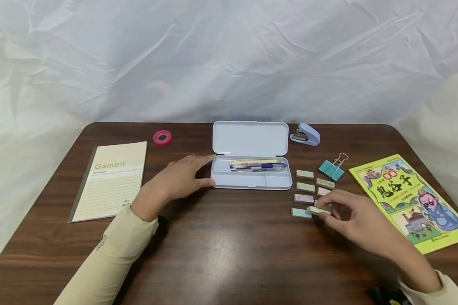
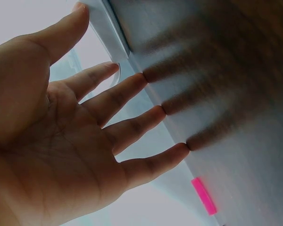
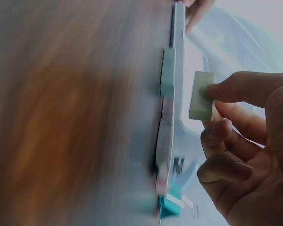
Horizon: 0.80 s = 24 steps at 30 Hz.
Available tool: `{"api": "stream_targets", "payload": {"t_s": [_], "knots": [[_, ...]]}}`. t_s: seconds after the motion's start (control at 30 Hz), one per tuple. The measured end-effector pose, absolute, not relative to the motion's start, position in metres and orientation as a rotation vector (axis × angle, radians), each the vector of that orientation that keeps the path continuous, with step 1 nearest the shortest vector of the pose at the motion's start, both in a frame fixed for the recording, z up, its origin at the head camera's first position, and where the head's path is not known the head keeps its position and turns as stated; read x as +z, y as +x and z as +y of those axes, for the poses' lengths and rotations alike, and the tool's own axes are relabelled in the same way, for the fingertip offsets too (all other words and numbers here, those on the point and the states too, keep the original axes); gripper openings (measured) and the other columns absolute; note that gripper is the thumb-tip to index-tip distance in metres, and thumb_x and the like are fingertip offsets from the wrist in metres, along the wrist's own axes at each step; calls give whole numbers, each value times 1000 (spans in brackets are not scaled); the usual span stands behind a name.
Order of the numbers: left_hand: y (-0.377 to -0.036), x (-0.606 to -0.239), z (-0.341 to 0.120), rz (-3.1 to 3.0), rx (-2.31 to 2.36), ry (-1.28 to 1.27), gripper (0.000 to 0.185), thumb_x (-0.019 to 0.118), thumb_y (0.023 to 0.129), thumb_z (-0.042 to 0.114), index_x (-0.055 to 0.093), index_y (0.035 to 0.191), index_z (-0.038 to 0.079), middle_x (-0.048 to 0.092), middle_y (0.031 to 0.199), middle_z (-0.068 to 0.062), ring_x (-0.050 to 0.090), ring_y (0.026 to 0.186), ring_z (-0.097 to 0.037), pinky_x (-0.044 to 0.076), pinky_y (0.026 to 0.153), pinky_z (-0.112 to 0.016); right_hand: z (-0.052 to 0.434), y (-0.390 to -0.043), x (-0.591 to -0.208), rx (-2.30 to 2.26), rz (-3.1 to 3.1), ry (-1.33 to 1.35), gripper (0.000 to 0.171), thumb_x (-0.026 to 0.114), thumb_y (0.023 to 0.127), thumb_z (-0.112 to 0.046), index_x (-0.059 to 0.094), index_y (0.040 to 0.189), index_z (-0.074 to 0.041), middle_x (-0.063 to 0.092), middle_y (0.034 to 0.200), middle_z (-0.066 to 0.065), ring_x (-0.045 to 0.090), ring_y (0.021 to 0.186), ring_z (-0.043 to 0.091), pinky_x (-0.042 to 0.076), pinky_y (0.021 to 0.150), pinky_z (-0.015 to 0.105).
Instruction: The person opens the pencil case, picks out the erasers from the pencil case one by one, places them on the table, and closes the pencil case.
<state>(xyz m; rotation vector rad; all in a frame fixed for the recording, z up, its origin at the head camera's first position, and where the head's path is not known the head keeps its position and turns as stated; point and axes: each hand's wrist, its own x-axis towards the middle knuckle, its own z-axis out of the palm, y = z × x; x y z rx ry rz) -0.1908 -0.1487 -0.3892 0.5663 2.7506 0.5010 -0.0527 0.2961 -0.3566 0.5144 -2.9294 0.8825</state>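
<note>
Head view, left hand: the left hand (image 1: 175, 178) lies flat, fingers straight, touching the left end of the open pencil case (image 1: 250, 180) on the tabletop (image 1: 221, 250).
Head view, right hand: the right hand (image 1: 351, 218) pinches a pale eraser (image 1: 317, 210) near right of the case, among other small erasers (image 1: 304, 186).
Head view, writing: the notebook (image 1: 110, 182) at far left reads "Gambit"; a yellow booklet (image 1: 412, 199) at right bears Chinese characters.
Left wrist view: fingers (image 2: 132, 94) spread straight, tips against the case.
Right wrist view: thumb and finger clamp the eraser (image 3: 201, 95); the picture is blurred.
</note>
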Motion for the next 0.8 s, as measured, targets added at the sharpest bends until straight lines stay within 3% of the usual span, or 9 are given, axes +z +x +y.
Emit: {"api": "stream_targets", "payload": {"t_s": [0.2,0.43,0.63,0.8], "knots": [[-183,-378,-146,2761,516,606,86,73,107,65,38,180,36,51,181,-3,35,174,-46,35,130,-83,313,-44,-364,859,-2912,545,35,91,91,4,80,111,-24,53,79,-16,45,68,-2,38,57,23],[-168,-348,-136,2742,508,612,80,76,110,51,43,179,27,53,179,-11,39,171,-50,36,129,-84,309,-42,-365,681,-2931,546,30,94,91,-2,82,106,-25,52,82,-18,40,70,-6,35,60,22],[-178,-367,-142,2769,498,631,82,74,109,60,43,178,30,55,178,-9,43,169,-48,39,126,-84,307,-39,-364,653,-2950,524,34,97,89,-3,80,103,-29,55,82,-18,40,71,-6,34,61,23],[-170,-354,-139,2752,511,618,81,75,110,54,42,179,27,53,179,-10,40,171,-49,37,129,-84,307,-39,-365,699,-2941,563,38,98,86,-3,77,98,-32,60,85,-20,42,73,-7,37,62,22]]}}
